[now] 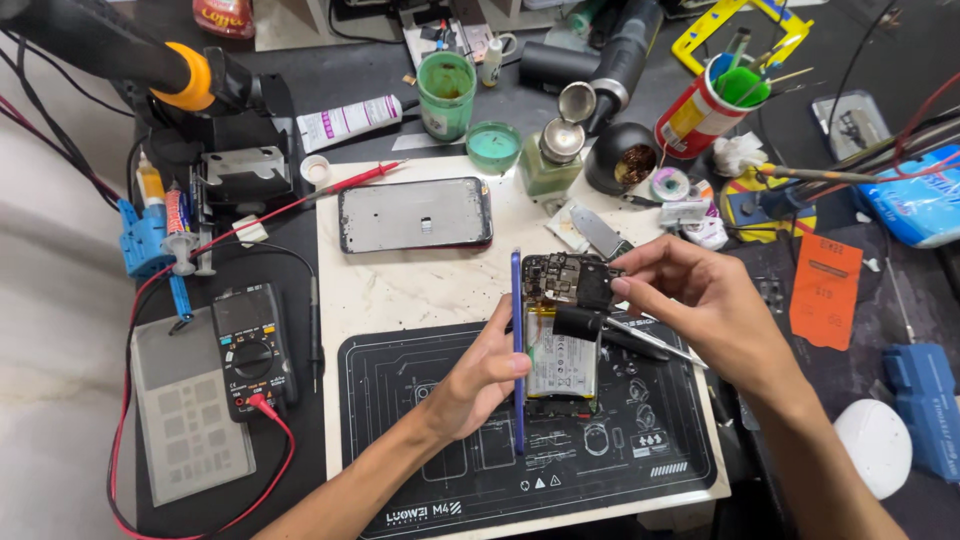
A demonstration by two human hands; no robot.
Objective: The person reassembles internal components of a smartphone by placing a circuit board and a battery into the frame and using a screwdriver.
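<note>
Labels, packs and screens on the work table

A white tube (348,122) lies upper left; a red-yellow can (698,115) stands upper right; an orange tag (825,290) lies right; the meter's grey screen (238,315) sits left.

Both forearms reach in, the left hand (487,372) curled in a grip, right hand (700,300) pinching fingertips together.

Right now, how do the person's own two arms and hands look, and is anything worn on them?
Both arms are bare up to the frame edge: no sleeves show. The left hand and right hand have no gloves, rings, watch or wrist strap. The nails are short and unpainted.
</note>
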